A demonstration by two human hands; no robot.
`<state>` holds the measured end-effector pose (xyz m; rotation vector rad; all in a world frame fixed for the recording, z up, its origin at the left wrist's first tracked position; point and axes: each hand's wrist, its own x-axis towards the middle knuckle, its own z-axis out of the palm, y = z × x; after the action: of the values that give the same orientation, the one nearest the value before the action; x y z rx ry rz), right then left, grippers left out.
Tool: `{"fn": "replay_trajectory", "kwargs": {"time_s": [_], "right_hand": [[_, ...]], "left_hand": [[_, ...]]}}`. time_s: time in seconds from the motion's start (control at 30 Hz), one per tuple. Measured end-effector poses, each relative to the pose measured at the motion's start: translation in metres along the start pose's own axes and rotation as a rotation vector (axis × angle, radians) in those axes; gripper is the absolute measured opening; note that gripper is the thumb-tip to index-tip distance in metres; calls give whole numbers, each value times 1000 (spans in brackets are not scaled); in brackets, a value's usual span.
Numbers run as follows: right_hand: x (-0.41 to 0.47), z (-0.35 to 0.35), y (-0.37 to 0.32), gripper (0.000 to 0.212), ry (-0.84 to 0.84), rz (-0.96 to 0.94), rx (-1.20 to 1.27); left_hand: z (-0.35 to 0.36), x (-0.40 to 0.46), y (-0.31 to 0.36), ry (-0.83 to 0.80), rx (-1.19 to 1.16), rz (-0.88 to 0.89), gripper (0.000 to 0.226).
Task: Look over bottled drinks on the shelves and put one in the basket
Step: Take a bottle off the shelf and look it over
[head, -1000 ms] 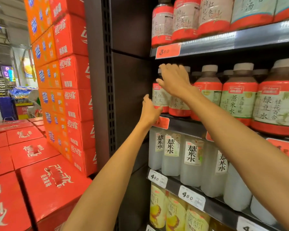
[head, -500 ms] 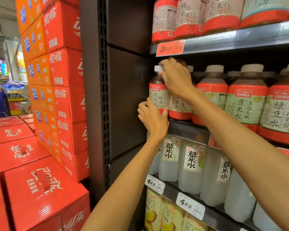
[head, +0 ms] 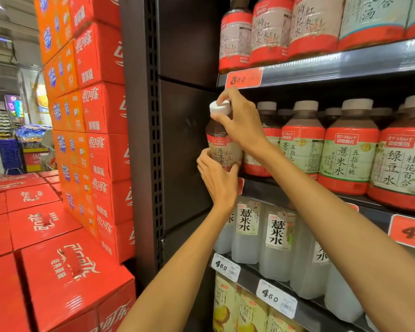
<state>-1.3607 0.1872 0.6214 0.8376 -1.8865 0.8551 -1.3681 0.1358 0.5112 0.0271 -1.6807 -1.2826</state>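
A brown drink bottle (head: 219,143) with a white cap and a red-and-beige label is held in front of the left end of the middle shelf (head: 297,188). My right hand (head: 240,121) grips its neck and cap from the right. My left hand (head: 217,179) cups its base from below. Beside it on the same shelf stands a row of similar red-labelled bottles (head: 347,149). No basket is in view.
The upper shelf (head: 345,61) carries more red-labelled bottles, the lower shelves hold clear white bottles (head: 276,238) and yellow juice bottles (head: 225,305). A dark perforated upright (head: 151,140) bounds the shelving on the left. Stacked red and orange cartons (head: 89,130) fill the floor at left.
The bottle has come off the shelf's left end, forward and to the left. My right hand keeps its top, and my left hand has closed under its base.
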Motion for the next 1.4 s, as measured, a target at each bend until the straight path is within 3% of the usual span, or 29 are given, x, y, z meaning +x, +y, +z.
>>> {"fn": "replay_trajectory", "kwargs": {"time_s": [0.1, 0.2, 0.3, 0.4, 0.5, 0.6, 0.73, 0.9, 1.0, 1.1, 1.23, 1.3, 1.4], "right_hand": [[-7, -13, -8, 25, 83, 96, 219], [-16, -29, -16, 28, 120, 193, 411], [-35, -37, -27, 30, 101, 302, 611], [-54, -47, -36, 28, 91, 379, 710], [-65, -58, -44, 22, -45, 473, 948], [-73, -73, -49, 37, -284, 556, 1200], [-87, -76, -57, 30, -268, 540, 1192], [-95, -71, -69, 27, -34, 464, 811], [-102, -62, -76, 30, 23, 505, 734], [-109, -61, -72, 33, -88, 631, 889], [-118, -59, -57, 40, -247, 614, 1120], [-121, -53, -54, 44, -299, 605, 1243], [-119, -51, -49, 41, -261, 597, 1296]], "left_hand": [[-21, -2, -2, 15, 14, 99, 80], [-50, -13, -5, -90, -92, 175, 80], [-75, -34, 4, -294, -294, 46, 74], [-90, -58, 19, -343, -369, -38, 63], [-105, -78, 34, -457, -529, -117, 62], [-118, -91, 39, -672, -705, -211, 68], [-130, -105, 39, -772, -858, -363, 88], [-141, -110, 34, -634, -779, -348, 62], [-138, -119, 43, -559, -721, -382, 65], [-137, -128, 40, -516, -805, -478, 60], [-143, -126, 27, -725, -1062, -671, 61], [-143, -125, 24, -821, -1107, -716, 64], [-140, -122, 21, -842, -1049, -691, 70]]}}
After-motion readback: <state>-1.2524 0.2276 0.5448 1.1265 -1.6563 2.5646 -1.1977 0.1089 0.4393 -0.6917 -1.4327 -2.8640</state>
